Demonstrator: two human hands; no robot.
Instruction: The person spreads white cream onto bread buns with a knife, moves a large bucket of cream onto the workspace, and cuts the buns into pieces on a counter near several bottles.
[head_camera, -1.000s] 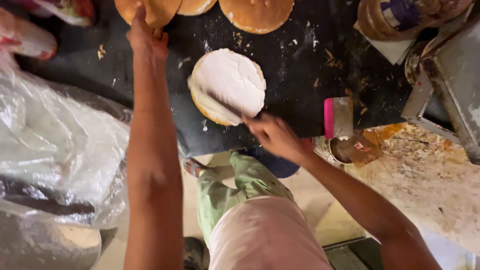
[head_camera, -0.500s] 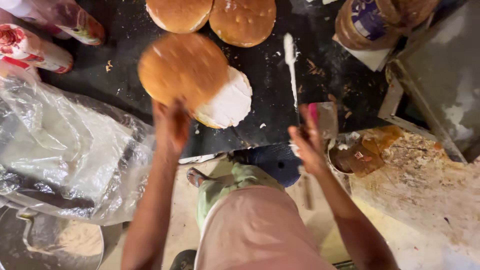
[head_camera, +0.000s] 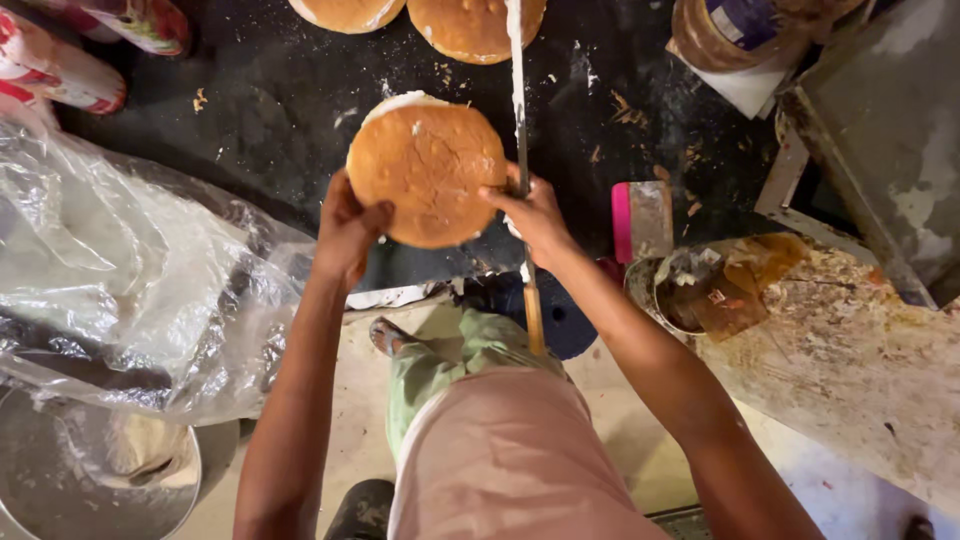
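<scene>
Two hands work over a dark worktop (head_camera: 280, 110) strewn with crumbs and white smears. More round sponge layers (head_camera: 470, 25) lie at its far edge. A crumpled clear plastic sheet (head_camera: 110, 270) lies to the left above a metal bowl (head_camera: 90, 480), and a pink-edged scraper (head_camera: 640, 220) lies to the right near a stained, crusted slab (head_camera: 850, 350). Near the middle of the worktop a golden cake layer (head_camera: 430, 165) sits on a cream-covered layer, a white rim showing at its top left. The left hand (head_camera: 345, 230) cups the layer's left edge, thumb on top and fingers curled loosely. The right hand (head_camera: 535, 215) touches the right edge with its fingertips while the same hand grips a long, cream-smeared palette knife (head_camera: 520, 150), blade pointing away.
</scene>
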